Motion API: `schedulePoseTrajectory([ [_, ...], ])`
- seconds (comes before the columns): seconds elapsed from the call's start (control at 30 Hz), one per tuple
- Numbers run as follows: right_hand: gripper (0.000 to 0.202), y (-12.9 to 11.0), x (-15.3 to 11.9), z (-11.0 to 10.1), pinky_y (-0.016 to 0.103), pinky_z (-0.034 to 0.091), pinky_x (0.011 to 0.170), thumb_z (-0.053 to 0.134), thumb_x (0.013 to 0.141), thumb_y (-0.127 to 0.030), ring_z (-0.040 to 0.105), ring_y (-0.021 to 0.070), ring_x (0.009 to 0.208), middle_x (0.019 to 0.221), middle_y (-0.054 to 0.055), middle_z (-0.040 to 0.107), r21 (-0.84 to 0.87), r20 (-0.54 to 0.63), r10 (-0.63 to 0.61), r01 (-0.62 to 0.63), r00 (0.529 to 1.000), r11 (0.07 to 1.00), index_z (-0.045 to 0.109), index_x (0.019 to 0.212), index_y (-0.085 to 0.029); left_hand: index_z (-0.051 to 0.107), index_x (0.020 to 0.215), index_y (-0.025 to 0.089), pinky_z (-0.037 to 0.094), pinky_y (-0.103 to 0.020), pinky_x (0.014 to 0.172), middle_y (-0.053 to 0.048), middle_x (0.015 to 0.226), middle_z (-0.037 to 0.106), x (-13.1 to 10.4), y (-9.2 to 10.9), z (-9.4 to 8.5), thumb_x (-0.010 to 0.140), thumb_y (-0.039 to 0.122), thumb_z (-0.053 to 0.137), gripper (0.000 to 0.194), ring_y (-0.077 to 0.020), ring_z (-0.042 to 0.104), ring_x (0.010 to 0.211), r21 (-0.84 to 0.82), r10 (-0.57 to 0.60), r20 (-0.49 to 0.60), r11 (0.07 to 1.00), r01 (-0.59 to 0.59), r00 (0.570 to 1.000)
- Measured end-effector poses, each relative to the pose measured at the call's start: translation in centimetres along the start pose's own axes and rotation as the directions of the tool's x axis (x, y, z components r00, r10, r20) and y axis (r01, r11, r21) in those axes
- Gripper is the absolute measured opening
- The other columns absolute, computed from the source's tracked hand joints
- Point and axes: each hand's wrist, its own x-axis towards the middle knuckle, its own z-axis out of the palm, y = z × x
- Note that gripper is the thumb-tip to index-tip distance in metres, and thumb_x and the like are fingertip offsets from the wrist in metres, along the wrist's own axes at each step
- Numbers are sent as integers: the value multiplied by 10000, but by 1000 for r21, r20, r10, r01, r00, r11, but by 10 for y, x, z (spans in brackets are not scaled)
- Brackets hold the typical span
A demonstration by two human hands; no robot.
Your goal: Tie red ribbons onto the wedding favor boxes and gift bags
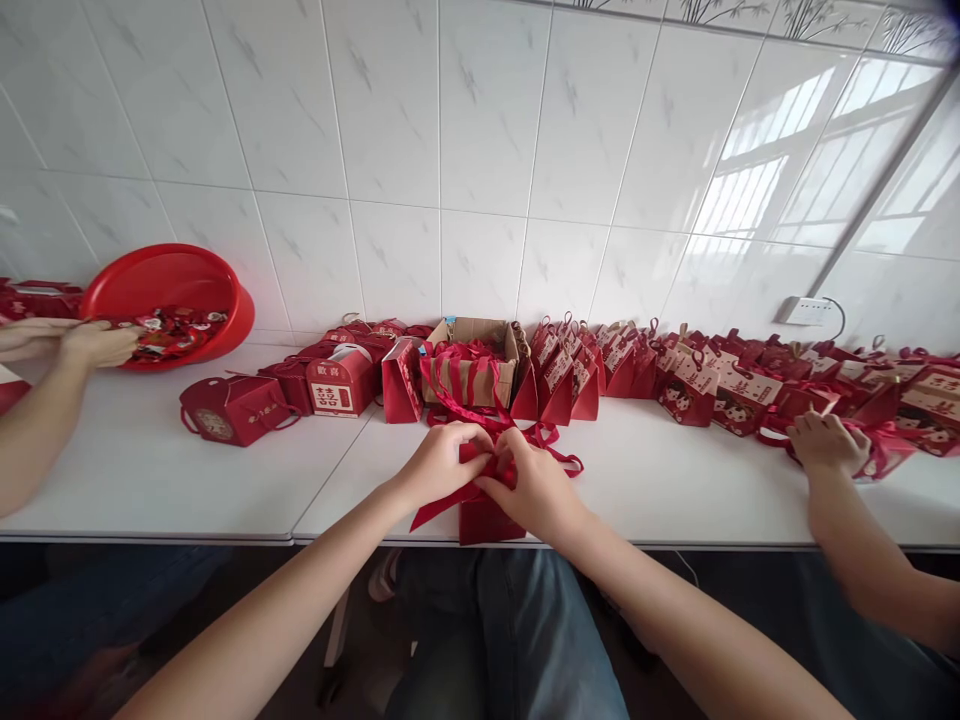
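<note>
Both hands [444, 462] pinch red ribbon [441, 507] above a box [491, 524] at the table edge [637, 546].

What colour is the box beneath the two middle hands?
The box is dark red, seen in the head view.

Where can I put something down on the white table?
Bare tabletop: in front of the box with the round emblem, and between the wearer's right hand and the far-right co-worker's hand. Crowded: along the wall, with red boxes, and around the red ribbon.
</note>
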Motion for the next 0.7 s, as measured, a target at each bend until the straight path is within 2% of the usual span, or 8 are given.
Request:
schedulePoseTrajectory([
  [0.1,259,3,2,8,237,369,562,618,757,-111,573,156,644,783,-6,642,35,-8,26,-26,1000,999,466,941,-211,687,827,190,509,-281,781,-5,870,736,2,3,-3,772,177,622,86,-180,671,830,-8,-5,30,1000,6,1000],
  [0.2,237,8,5,0,230,401,571,563,757,-79,565,134,637,801,-7,644,63,26,2,-4,1000,998,499,950,-201,683,827,184,509,-280,792,-10,871,736,3,2,-5,770,168,613,92,-179,668,837,-10,-17,20,1000,17,1000],
  [0.3,195,10,6,-22,225,427,615,564,716,-35,578,126,679,801,-6,670,79,155,-79,67,985,995,599,825,-192,681,805,177,508,-295,790,-21,856,735,2,-1,-7,773,170,603,84,-186,666,828,-9,-37,3,999,37,999],
  [0.43,150,10,10,-52,230,443,643,636,707,-70,596,125,698,787,-16,699,111,352,-195,167,915,980,696,703,-207,689,812,175,512,-312,807,-36,869,741,1,-4,-7,778,185,604,93,-201,674,852,-21,-51,10,998,52,999],
  [0.47,120,10,12,-55,237,451,660,644,732,-108,603,132,719,794,-12,703,123,354,-208,175,912,977,706,721,-209,693,820,176,514,-316,813,-39,880,743,1,-4,-7,780,191,604,99,-205,676,864,-25,-53,15,998,53,999],
  [0.53,116,12,19,-55,256,469,696,603,803,-170,614,141,765,872,12,715,142,295,-201,165,934,976,711,829,-201,698,841,179,516,-323,826,-44,903,745,1,-4,-7,788,204,601,113,-211,678,888,-31,-51,23,998,52,998],
  [0.63,282,19,31,-45,271,494,715,547,836,-153,620,129,775,1082,66,699,164,212,-176,142,961,976,644,1099,-179,696,858,184,515,-324,837,-44,926,743,0,-3,-7,800,205,587,125,-209,677,897,-32,-43,26,999,43,999],
  [0.7,335,24,36,-36,255,498,689,581,822,-148,621,116,741,1069,63,706,181,226,-197,158,954,971,614,1155,-176,689,860,187,511,-319,840,-38,930,739,-1,-3,-7,812,206,574,126,-203,674,894,-27,-36,22,999,37,999],
])
